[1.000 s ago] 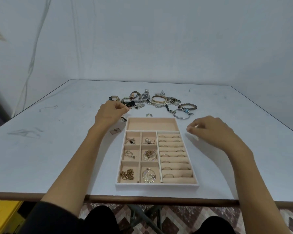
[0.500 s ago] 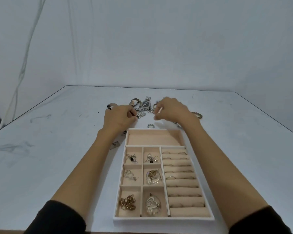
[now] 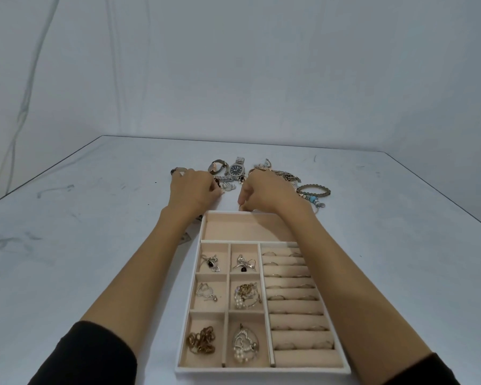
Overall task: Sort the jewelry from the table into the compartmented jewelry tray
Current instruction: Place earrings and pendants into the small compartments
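Beige tray (image 3: 204, 287) lay beneath both wrists. The right hand (image 3: 264, 194) pinched a small ring (image 3: 241, 208) at its fingertips; the grip of the left hand (image 3: 193, 190) was indeterminable. A firm pinch and vertical lift were required.

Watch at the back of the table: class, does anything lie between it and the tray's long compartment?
Yes. Silver chains lie just in front of the watch, and the right hand sits at the far rim of the tray, the left hand beside it.
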